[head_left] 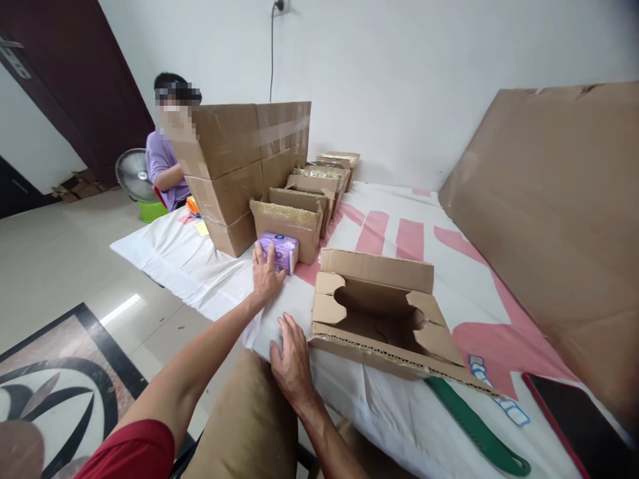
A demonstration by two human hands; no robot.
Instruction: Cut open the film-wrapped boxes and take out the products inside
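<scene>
Against a small cardboard box stands a purple tissue pack (282,253). My left hand (267,274) lies on the near side of this pack, its fingers spread over the front and not wrapped round it. My right hand (291,356) rests at the table's edge with fingers apart and nothing in it. Just right of that hand sits an open cardboard box (374,269), its flaps folded out and its dark inside showing. Partly under the box's front flap lies a green-handled tool (479,426); its other end is hidden.
A wall of stacked cartons (232,193) stands at the left, with a person in a purple shirt (162,156) behind it. Several opened boxes (314,186) run back in a row. A large cardboard sheet (554,219) leans at right, near a phone (579,419).
</scene>
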